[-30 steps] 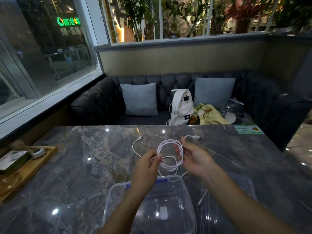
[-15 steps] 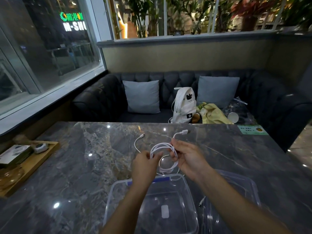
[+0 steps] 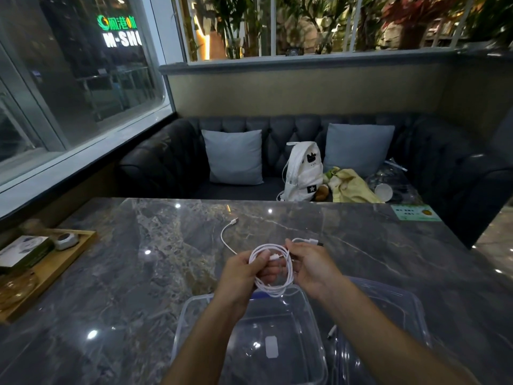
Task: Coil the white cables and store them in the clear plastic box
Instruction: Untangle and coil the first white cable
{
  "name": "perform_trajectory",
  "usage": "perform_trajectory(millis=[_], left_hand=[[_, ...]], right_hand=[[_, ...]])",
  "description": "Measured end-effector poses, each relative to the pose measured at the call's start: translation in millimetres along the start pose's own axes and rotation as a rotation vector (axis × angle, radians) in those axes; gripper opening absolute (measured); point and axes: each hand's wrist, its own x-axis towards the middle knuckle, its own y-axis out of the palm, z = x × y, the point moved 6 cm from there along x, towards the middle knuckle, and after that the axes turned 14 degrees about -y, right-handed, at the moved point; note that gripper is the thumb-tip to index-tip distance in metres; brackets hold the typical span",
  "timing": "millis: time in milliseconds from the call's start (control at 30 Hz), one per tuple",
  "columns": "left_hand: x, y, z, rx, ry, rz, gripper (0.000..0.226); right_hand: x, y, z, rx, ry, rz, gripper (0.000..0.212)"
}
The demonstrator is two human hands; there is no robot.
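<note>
nearest, one clear plastic box [image 3: 181,326] sits open on the table [image 3: 125,287], with a small white rectangle showing at its bottom; whether that lies inside or underneath cannot be told. just to its right lies one clear lid [image 3: 408,309], and between box and lid the plug of a second white cable [image 3: 331,332] pokes out

above the far edge of the box both hands hold one coil of white cable [image 3: 273,289] in the air, clear of the table. the left hand [image 3: 240,276] has its fingers curled round the left side of the loops, thumb laid over the top. the right hand [image 3: 315,266] pinches the right side of the loops between thumb and fingers. the coil hangs between the two hands, its lower arc sagging below the fingers toward the box rim. one plug [image 3: 313,241] sticks out past the right fingertips; the other loose end [image 3: 226,234] trails from the left hand across the table to a plug further out

at the left edge of the table one wooden tray [image 3: 70,262] carries some small things too dim to name

beyond the table a dark sofa [image 3: 166,162] holds two grey cushions [image 3: 234,157], one white backpack [image 3: 301,173] between them, and a yellow cloth [image 3: 352,186] beside the backpack
</note>
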Motion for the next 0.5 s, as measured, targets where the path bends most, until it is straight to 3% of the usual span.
perform_trajectory(millis=[133, 233, 367, 500], left_hand=[[-1, 0, 4, 0.087, 0.023, 0.074, 0.016], [-2, 3, 5, 0.057, 0.023, 0.137, 0.032], [-8, 3, -4, 0.158, 0.086, -0.018, 0.035], [-17, 5, -15, 0.492, 0.237, -0.198, 0.025]], right_hand=[[1, -4, -1, -0.083, 0.045, -0.003, 0.015], [2, -5, -1, -0.114, 0.054, -0.008, 0.015], [0, 0, -5, -0.074, 0.058, 0.011, 0.022], [-1, -1, -4, -0.078, 0.060, 0.021, 0.022]])
